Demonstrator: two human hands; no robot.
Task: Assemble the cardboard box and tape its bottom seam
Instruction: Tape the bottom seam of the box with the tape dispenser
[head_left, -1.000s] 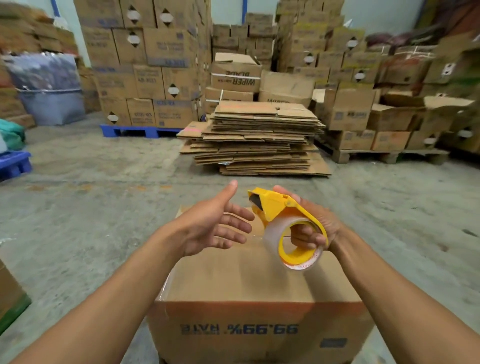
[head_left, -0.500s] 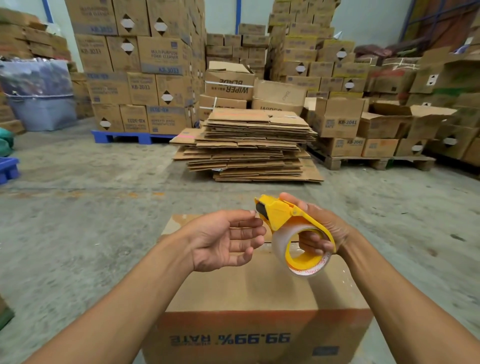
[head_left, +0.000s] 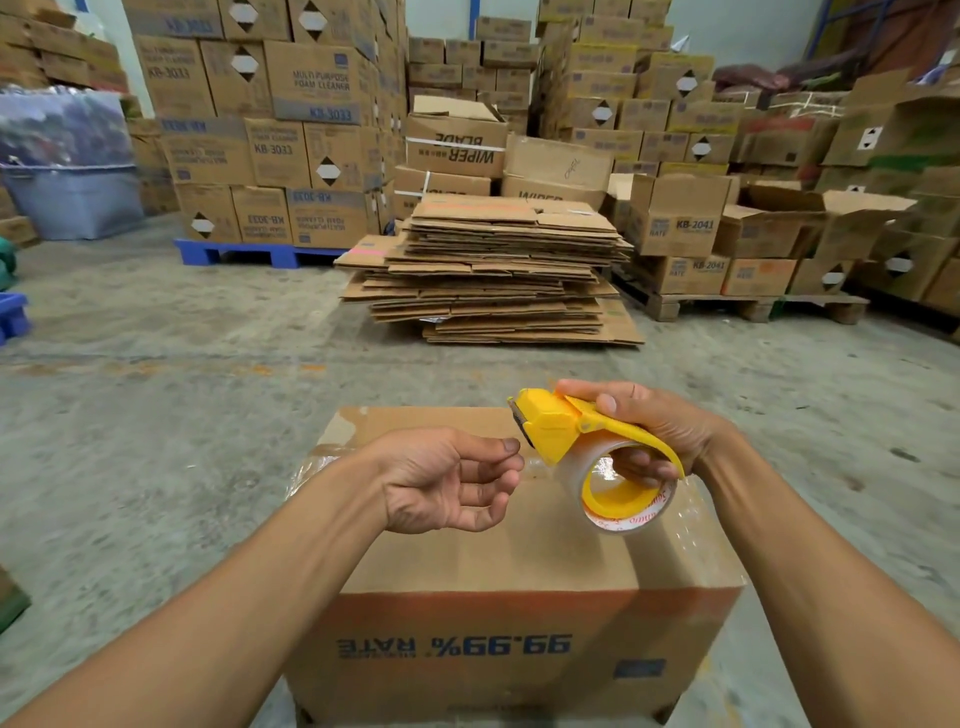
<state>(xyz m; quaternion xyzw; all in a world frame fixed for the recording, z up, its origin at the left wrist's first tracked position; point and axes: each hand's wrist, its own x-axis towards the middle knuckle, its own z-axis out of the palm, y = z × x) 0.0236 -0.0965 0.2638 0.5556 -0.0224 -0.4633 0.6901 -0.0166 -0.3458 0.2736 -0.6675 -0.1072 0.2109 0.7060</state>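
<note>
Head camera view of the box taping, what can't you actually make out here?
- Bottom seam of the cardboard box: hidden under both hands and the tape dispenser.
- Loose tape end: clear film, too faint to tell whether the left hand pinches it.
- Right hand fingers: partly hidden inside the tape roll.
- Box base: cut off by the bottom edge.

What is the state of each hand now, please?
Left hand: fingers curled beside the tape dispenser; whether it pinches the tape end cannot be told.
Right hand: grips the tape dispenser.
</note>
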